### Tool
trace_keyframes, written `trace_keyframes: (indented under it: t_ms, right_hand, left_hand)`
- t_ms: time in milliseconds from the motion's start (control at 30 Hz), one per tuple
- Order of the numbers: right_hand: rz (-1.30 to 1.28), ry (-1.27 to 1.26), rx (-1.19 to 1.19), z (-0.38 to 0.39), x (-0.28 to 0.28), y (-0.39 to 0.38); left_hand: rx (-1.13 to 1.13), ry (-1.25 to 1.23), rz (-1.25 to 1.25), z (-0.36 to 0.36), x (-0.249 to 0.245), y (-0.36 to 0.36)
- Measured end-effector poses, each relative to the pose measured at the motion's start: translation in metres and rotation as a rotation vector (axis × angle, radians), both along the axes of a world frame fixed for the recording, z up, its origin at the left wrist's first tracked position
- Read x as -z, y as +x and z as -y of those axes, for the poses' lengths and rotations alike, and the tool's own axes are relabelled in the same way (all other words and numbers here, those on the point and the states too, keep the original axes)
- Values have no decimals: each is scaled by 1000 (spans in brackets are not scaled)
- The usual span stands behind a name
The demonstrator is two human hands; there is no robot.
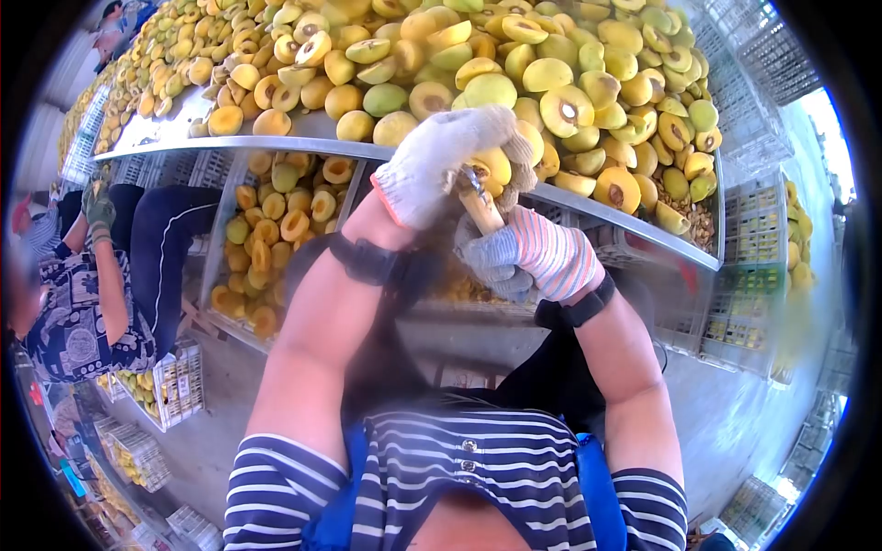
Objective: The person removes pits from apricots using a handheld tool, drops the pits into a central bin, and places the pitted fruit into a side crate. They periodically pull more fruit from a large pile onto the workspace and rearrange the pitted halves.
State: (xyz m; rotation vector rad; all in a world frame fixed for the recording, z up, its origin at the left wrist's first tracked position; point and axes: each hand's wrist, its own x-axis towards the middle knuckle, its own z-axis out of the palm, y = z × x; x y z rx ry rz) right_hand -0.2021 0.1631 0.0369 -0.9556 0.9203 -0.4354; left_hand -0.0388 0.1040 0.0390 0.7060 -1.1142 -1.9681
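Note:
My left hand (446, 156), in a whitish knit glove, is closed around a yellow halved fruit (493, 165) over the near edge of the metal table. My right hand (533, 254), in a striped glove with grey fingers, grips the wooden handle of a small tool (481, 204). The metal end of the tool is against or right beside the fruit; the exact contact is hidden by the fingers. Just beyond my hands lies a large heap of halved yellow and green fruit (551, 75), some halves showing brown pits.
The table's metal rim (643, 230) runs across in front of me. Below it stands a crate of fruit halves (276, 230). Another person (101, 275) sits at the left. Plastic crates (744, 294) are stacked at the right, and more crates (175, 386) stand on the floor.

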Motion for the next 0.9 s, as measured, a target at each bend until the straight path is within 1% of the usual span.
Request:
trace_keyframes:
  t_ms: [33,67,100,133,167,200,267,300,333,400,433,467,500,533,567,600,633,667,733,767,833,867,900]
  right_hand:
    - [22,87,-78,3,2,-6]
    - [23,78,-85,2,0,-11]
    - [-45,16,-116,0,-3,-17]
    - [-109,-44,-144,-3,-4,-21]
    - [-245,-182,-155,-3,-2,-23]
    - [-239,-192,-152,-5,-2,-26]
    - [-752,-941,-264,-19,3,-37]
    - [-1018,-692,-510,-4,12,-38]
    - [-1214,-760,-522,-5,19,-42]
    - [-1277,-761,-474,-12,18,-45]
    - [-1283,-759,-471,-15,19,-47]
    - [-1323,-730,-499,-16,21,-49]
    - [-1366,-708,-526,-13,21,-51]
    - [-1373,-713,-528,-13,18,-53]
    - [-1329,-683,-495,-14,15,-54]
    - [-1287,-654,-455,-15,11,-56]
    - [-1261,-669,-372,-17,8,-58]
    - [-1269,-677,-293,-16,6,-59]
    - [-1153,-934,-123,-12,25,-69]
    - [-1144,-929,-119,-11,26,-68]
    - [-899,-762,182,-6,21,-62]
    - [-891,-761,174,-5,19,-56]
    - [-828,-794,78,-2,16,-50]
  left_hand:
    - [4,69,-144,1,2,0]
    - [4,132,-285,3,3,1]
    - [-206,129,-228,4,2,4]
    - [-327,82,-261,-2,-1,9]
    - [-264,53,-249,-1,-5,25]
    - [-196,29,-239,1,-7,48]
    - [-537,-232,282,-32,-30,82]
    - [-640,-265,559,-33,-27,106]
    - [-739,-313,837,-30,-26,123]
    - [-786,-561,1861,-29,-39,115]
    - [-748,-556,1644,-29,-40,101]
    - [-717,-758,1509,-19,-30,82]
    - [-562,-742,1326,-20,-36,44]
    - [-481,-781,1259,-19,-35,8]
    - [-418,-930,1262,-5,-9,-18]
    - [-304,-1010,1361,3,4,-43]
    - [-158,-991,1364,11,11,-60]
    - [-250,-1162,1357,16,14,-68]
    - [-302,-953,1206,25,19,-66]
    - [-293,-953,1214,28,22,-58]
    - [-152,36,-172,35,28,-30]
    - [-122,90,-296,33,24,-21]
    - [-148,-49,-228,31,28,-18]
